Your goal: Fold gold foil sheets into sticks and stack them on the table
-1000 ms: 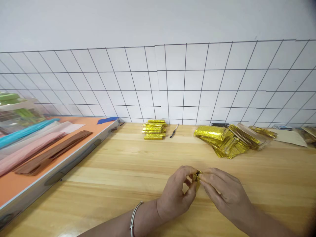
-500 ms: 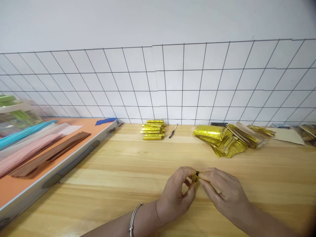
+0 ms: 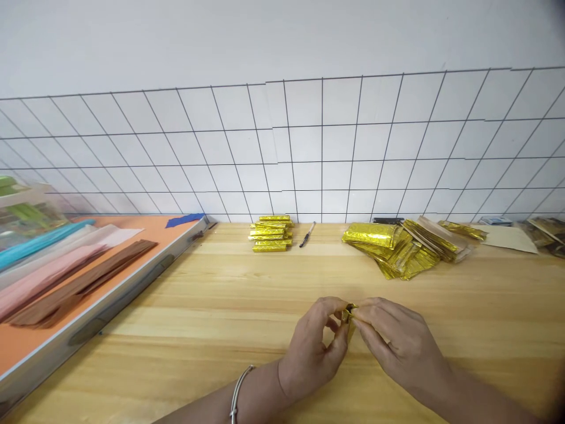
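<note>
Both hands meet low over the wooden table, pinching one small piece of gold foil between them. My left hand grips its left side with thumb and fingertips; a thin bracelet circles that wrist. My right hand holds the right side, fingers curled over it. Most of the foil piece is hidden by the fingers. A neat stack of folded gold bars lies at the back, and a loose heap of gold foil sheets lies to its right.
A black pen lies beside the stack. An orange board on the left carries pink, brown and teal strips. A wire grid leans on the white wall. Papers lie at the far right.
The hands stay pinched on the foil piece with slight finger shifts. The view has drifted a little, so everything sits slightly further left.
</note>
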The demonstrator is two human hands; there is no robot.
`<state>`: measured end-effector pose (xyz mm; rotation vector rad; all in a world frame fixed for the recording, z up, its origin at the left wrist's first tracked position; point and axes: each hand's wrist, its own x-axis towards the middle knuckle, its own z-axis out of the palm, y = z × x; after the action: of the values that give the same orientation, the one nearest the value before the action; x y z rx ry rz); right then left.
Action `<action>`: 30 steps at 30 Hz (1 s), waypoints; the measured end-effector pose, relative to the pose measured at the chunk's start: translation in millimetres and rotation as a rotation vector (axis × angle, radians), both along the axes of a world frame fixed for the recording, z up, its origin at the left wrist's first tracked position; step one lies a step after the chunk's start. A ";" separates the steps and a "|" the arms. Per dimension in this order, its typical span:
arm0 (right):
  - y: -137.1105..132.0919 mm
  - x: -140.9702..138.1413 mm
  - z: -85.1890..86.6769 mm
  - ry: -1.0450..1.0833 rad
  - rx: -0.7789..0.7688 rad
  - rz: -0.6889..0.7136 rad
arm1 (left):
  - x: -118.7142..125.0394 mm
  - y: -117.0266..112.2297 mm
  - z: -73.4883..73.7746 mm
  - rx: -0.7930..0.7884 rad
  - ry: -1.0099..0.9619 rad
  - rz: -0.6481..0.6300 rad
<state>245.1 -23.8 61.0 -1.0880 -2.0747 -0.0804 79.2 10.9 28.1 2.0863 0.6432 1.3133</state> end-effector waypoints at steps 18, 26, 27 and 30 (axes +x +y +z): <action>1.9 -3.6 -15.2 0.231 -0.254 -0.090 | 3.6 -5.5 -13.0 -0.002 0.108 0.095; 3.1 -2.3 -10.9 0.200 -0.285 0.017 | 4.0 -7.2 -23.6 -0.091 0.204 0.061; 3.2 -2.1 -10.8 0.198 -0.298 0.028 | 4.1 -7.7 -23.7 -0.086 0.226 0.052; 3.7 -1.2 -10.8 0.204 -0.317 0.048 | 4.3 -8.8 -23.6 -0.044 0.266 0.050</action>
<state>243.8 -20.1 50.2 -1.1772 -1.9672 0.3802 83.5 2.1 4.6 2.2414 0.8333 1.0455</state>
